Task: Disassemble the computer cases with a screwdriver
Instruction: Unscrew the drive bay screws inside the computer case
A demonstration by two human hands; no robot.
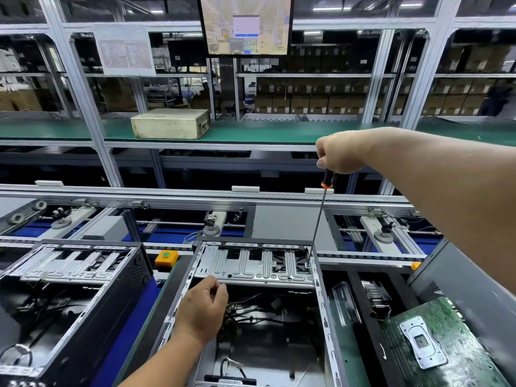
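The screwdriver (321, 216) is grasped at the top of its orange-and-black handle by the right hand (342, 153), the fingers curled round it. The long shaft is held nearly upright, and its tip is set on a screw at the right end of the metal drive bracket (251, 268) inside the open computer case (321, 297) in the middle. The left hand (203, 305) is held at the bracket's near edge with fingers loosely curled; whether anything is pinched cannot be told.

A second opened case (83, 275) is seen to the left, and a green motherboard (435, 339) is laid to the right. A conveyor frame (195, 195) is seen beyond.

Slippage is judged the main risk: with the shaft so long and gripped only at the top, the tip could be cammed out of the screw head and the head stripped. A freed screw could also be dropped among the cables (251, 317) below.
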